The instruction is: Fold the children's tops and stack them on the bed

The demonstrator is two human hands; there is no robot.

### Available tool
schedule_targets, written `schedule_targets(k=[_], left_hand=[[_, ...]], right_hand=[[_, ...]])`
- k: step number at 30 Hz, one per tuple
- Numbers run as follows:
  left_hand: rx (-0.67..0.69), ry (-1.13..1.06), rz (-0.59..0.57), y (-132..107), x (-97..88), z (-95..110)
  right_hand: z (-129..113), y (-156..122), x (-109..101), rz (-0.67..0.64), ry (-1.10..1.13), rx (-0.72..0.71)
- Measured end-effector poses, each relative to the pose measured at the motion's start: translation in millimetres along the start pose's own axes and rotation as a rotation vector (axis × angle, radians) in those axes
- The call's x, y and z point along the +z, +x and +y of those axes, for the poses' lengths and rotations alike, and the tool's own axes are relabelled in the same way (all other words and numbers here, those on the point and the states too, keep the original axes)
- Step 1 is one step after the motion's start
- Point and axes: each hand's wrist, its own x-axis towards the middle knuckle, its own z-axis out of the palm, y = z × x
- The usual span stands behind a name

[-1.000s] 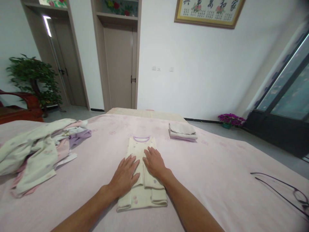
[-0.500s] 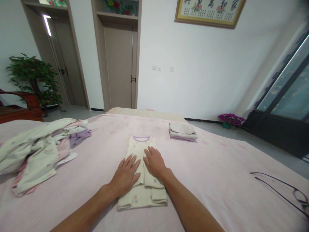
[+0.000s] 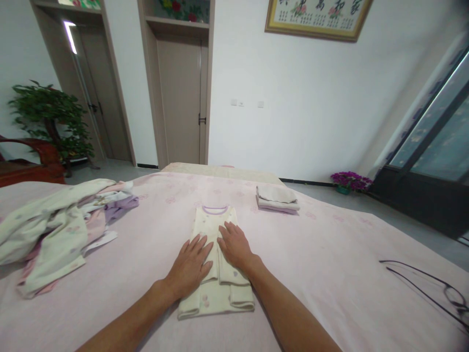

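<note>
Pressing flat on a cream shirt (image 3: 216, 296), my left hand (image 3: 189, 268) and right hand (image 3: 235, 246) are both open, fingers lightly spread, gripping nothing. The shirt lies face up in front of me, purple neckline away from me and hem toward me, its sides folded in to the middle. My palms and fingers hide much of its front, and what lies under them I can't see.

The pink sheet (image 3: 315, 278) beneath has faint flowers and runs out of view at the near edge, so I can't tell what bears it. A folded stack (image 3: 277, 200) sits beyond my right hand; to my left is a loose pile (image 3: 62, 230), cut off at the side, its garments too tangled to count. The glasses (image 3: 447, 286) at far right are cut off too.

Past the sheet stand a white wall (image 3: 242, 63), a closed door (image 3: 179, 98) and a framed picture (image 3: 315, 22) missing its top. A leafy plant (image 3: 47, 112) rises behind a cropped wooden armrest (image 3: 44, 154); purple flowers (image 3: 351, 181) stand on the floor opposite.
</note>
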Motion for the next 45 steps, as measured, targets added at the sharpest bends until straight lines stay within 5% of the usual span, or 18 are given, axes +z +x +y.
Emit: schedule_targets(k=[45], left_hand=[[0.022, 0.016, 0.067, -0.5, 8.5, -4.7]], right_hand=[[0.5, -1.8, -2.3, -0.010, 0.015, 0.006]])
